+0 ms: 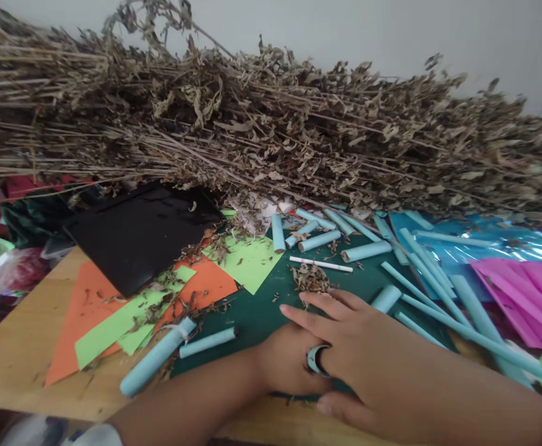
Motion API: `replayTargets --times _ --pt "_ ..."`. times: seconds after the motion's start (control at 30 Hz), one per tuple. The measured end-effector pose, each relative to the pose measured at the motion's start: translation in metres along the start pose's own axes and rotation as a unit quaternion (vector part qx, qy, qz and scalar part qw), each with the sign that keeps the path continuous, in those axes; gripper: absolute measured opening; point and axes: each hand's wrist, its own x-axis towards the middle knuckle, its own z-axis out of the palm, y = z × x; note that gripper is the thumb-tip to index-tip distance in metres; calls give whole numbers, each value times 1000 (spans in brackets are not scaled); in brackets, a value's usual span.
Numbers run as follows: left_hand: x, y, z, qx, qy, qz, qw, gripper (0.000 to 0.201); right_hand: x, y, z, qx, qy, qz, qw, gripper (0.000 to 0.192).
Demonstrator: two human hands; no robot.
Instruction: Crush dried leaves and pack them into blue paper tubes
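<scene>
Right hand (352,350), fingers extended, overlaps left hand (287,353); left's grip cannot be told. Near worktop's (24,365) front edge, slim blue tube (208,342) shows brown matter (236,332) at one end.

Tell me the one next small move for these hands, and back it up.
I'd probably lift the right hand off the left hand first: it lies across the left and partly covers it, so neither looks free to work, while the small heap of dried leaves sits loose on the green mat right by the right hand's fingers.
</scene>
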Motion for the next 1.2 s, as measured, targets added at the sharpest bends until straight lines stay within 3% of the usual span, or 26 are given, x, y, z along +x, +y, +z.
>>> replayTargets --times 0.13,0.27,0.33,0.4,0.43,0.47,0.5,0.57,0.63,0.77,0.83,0.97,1.2 --pt "-3 -2 0 11 18 -8 1000 30 7 -7 -1 -38 -10 8 999 30" --pt "-4 -7 -1 26 16 -75 997 11 -16 9 -27 38 47 17 998 20" --pt "-3 -6 -1 45 8 -105 993 5 -36 32 -40 88 159 107 977 25" --pt "-3 -4 -2 53 -1 -112 992 5 -54 61 -42 93 283 244 923 26" --pt "-2 -3 -2 51 -3 -110 993 6 -62 76 -38 62 271 337 900 28" --pt "-2 -2 -2 48 -3 -108 993 7 -67 90 -31 17 218 395 893 29" --pt "-2 -2 -2 47 -2 -107 993 7 -71 101 -21 5 191 405 894 27" --pt "-2 -2 -2 47 1 -107 993 8 -75 116 2 -4 122 392 912 25" --pt "-2 -3 -1 46 0 -107 993 7 -77 119 24 1 94 373 923 22" --pt "-3 -4 -1 45 -1 -99 994 8 -79 115 48 -23 90 278 956 32" --pt "-3 -4 -1 46 7 -99 994 8 -80 119 50 -38 123 241 962 32" --pt "-3 -1 -2 50 4 -107 993 6 -73 130 47 -14 209 248 946 28" --pt "-2 -1 -1 41 8 -105 994 6 -13 116 47 6 202 266 943 28"
